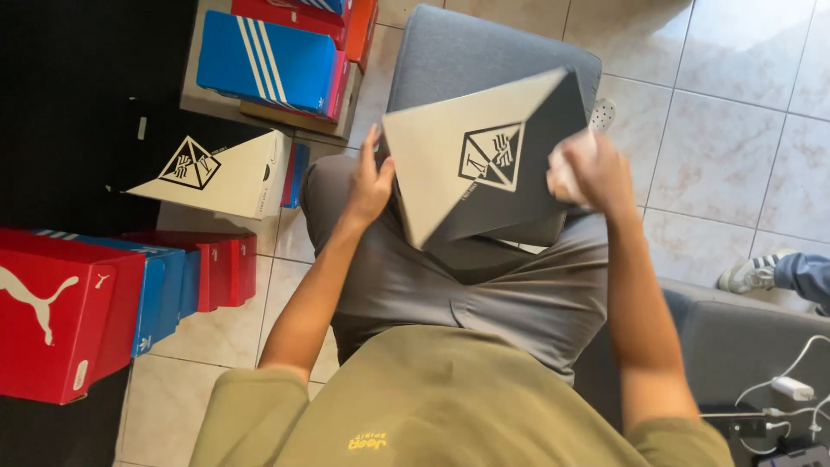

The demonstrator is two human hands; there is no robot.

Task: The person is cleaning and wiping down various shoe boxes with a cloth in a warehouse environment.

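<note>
A cream and black shoe box point(484, 160) with a diamond emblem on its lid rests tilted on my lap. My left hand point(370, 183) grips its left edge. At the box's right corner, my right hand point(590, 173) is closed around a small white cloth or wad, blurred by motion, pressed against the black half of the lid. I sit on a grey cushioned seat point(450, 52).
A matching cream and black box point(212, 169) lies on the floor to the left. Red boxes point(56, 316) and blue ones point(169, 290) stand lower left, a blue striped box point(268, 60) on top of a stack. Another person's shoe point(752, 272) is at right, white cables point(791, 385) lower right.
</note>
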